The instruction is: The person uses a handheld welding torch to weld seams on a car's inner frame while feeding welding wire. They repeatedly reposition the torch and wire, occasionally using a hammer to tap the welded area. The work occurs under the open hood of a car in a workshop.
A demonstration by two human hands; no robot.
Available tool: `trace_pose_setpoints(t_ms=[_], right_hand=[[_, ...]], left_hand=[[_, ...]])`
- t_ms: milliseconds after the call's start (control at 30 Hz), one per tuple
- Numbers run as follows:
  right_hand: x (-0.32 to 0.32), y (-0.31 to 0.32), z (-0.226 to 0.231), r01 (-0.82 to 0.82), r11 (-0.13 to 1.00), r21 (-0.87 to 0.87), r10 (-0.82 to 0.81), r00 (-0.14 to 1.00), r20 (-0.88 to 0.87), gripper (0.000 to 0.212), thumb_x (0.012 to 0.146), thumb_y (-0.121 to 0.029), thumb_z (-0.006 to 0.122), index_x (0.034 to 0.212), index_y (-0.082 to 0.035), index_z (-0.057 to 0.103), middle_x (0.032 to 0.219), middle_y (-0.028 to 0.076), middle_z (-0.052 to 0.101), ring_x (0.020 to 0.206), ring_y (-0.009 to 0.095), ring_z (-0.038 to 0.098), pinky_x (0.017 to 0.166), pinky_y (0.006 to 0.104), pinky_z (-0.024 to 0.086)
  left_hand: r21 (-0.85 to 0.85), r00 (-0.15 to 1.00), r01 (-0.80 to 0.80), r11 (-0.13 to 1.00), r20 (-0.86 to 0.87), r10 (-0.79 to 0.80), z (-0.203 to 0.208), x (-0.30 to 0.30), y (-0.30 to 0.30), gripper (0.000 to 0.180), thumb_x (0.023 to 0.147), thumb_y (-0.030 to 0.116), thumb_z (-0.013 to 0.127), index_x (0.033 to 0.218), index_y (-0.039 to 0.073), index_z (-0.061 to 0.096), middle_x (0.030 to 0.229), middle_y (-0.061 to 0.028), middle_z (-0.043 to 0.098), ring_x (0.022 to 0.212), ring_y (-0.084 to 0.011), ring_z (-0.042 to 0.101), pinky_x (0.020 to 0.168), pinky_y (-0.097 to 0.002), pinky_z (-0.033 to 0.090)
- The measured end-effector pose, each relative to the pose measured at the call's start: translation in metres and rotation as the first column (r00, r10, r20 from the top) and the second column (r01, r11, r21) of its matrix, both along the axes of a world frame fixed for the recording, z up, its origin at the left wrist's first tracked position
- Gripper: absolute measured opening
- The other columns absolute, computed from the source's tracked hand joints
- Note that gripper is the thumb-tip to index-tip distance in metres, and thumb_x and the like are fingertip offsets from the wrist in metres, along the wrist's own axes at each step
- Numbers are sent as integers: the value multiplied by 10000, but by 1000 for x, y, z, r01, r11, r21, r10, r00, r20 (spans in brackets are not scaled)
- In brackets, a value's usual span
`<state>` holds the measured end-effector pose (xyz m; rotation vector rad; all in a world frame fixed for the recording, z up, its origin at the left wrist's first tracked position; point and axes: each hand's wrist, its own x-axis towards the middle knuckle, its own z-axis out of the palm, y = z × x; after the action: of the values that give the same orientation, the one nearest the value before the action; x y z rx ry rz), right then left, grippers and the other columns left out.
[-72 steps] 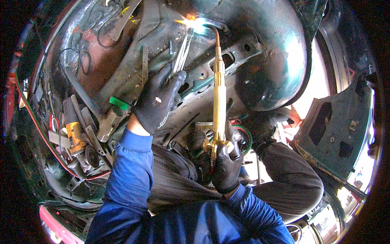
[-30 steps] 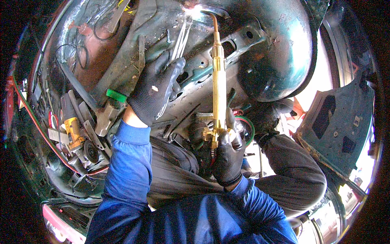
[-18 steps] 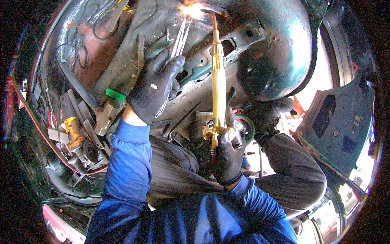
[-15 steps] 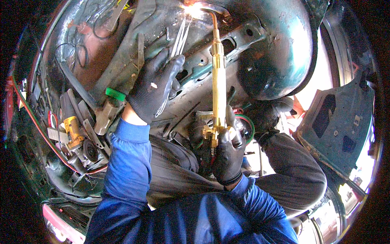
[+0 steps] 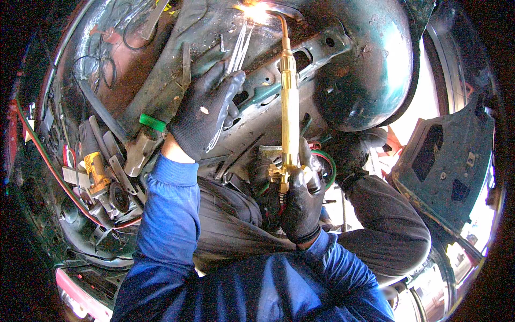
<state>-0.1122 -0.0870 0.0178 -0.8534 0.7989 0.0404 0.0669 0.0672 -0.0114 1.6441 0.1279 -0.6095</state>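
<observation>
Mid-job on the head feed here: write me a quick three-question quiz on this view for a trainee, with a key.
1. Multiple choice: what does the black-gloved right hand grip?
A) a grey wooden mallet
B) a long, brass-coloured, cylindrical torch
C) a round red plastic bottle
2. True or false: the yellow-and-black angle grinder lies to the left of the torch in the picture.
3. Fill in the missing word: the black-gloved left hand holds several thin, pale, shiny ____ pointing up toward the bright glow.

Key: 1. B; 2. true; 3. rods.
</observation>
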Motion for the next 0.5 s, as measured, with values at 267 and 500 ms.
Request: trace_pose_setpoints(t_ms=[267,500], right_hand=[[0,0,-1,-33,995,-89,31,999,-20,475,1068,-128,598,1526,-42,511,1165,75,732,930,137,708,810,311,603],[-2,1,-3,-53,989,-142,49,998,-27,442,1095,-273,614,1451,-15,566,1022,71,742,817,128,711,707,299,591]], left_hand=[[11,1000,15,1000,11,-15,2,0,-1,588,1074,423,627,1479,5,542,861,-20,635,624,-68,589,532,-237,476],[17,1000,4,1000,-18,-3,3,0,-2,580,1075,423,621,1477,13,546,923,-27,654,643,-63,589,540,-233,478]])
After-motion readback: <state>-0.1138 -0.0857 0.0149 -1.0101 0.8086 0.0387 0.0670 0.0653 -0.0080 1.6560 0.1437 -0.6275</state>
